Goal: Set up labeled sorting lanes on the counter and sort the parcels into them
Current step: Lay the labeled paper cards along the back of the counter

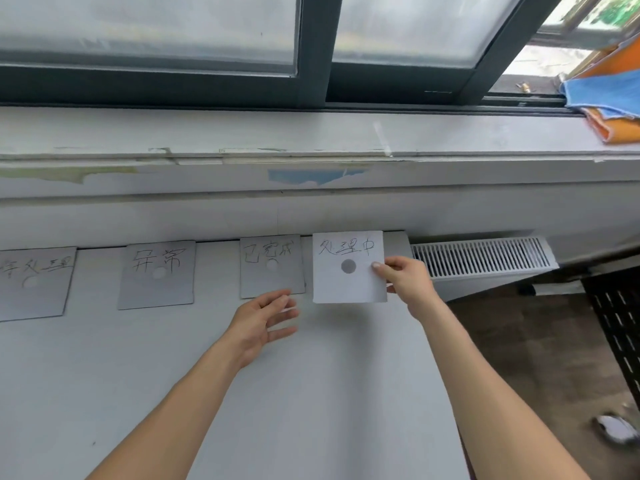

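My right hand (407, 282) pinches the fourth label card (348, 268) by its right edge, thumb on the face and fingers behind. The card sits just to the left of that hand, writing upright, its top edge away from me. It looks nearly square, so there is little long axis to speak of, and its sides run about parallel to those of the neighbouring card. I cannot tell whether its lower edge touches the counter (311, 393). My left hand (263, 318) is apart from the right and holds nothing. Its fingers are loose and spread, just below and left of the card, near its lower left corner. The right hand is the one on the card, and the left is near enough to steady it. Beyond my left fingertips lies the third card (272, 266), just beside the held one. Further left are the second card (157, 275) and the first card (33, 284), all flat along the back of the counter. I judge the next move is to lay this card down level with that row. No bin, tray or parcel is in view.
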Demonstrator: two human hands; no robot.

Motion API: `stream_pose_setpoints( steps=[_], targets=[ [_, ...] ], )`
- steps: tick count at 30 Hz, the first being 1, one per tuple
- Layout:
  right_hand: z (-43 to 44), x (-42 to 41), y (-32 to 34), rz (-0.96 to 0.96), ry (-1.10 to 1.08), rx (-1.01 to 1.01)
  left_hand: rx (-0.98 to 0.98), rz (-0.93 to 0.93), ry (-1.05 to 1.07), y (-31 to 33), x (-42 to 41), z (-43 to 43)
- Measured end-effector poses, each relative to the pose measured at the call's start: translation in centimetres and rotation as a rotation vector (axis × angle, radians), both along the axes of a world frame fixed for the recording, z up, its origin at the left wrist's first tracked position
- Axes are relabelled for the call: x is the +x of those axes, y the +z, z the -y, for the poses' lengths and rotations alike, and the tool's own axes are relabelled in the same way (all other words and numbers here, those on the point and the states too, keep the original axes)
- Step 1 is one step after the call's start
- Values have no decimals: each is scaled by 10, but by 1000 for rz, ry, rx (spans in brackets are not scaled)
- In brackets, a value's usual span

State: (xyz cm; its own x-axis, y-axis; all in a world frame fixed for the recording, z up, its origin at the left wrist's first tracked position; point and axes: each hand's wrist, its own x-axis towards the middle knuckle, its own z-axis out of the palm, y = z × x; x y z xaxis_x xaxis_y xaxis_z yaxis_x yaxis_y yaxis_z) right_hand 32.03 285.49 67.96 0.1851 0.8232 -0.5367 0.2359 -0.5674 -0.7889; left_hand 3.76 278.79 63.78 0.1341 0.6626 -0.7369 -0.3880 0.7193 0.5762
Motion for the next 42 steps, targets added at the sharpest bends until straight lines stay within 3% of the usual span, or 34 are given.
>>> stream_pose_setpoints(
  steps=[16, 29, 42],
  targets=[
    [-55, 52, -76, 182, -26, -96, -83, -78, 57, -24, 13, 8],
    [-57, 34, -72, 590, 82, -123, -86, -67, 60, -28, 8, 7],
    [-11, 0, -38, 640, 119, 50, -50, -68, 94, 7, -18, 21]
  ],
)
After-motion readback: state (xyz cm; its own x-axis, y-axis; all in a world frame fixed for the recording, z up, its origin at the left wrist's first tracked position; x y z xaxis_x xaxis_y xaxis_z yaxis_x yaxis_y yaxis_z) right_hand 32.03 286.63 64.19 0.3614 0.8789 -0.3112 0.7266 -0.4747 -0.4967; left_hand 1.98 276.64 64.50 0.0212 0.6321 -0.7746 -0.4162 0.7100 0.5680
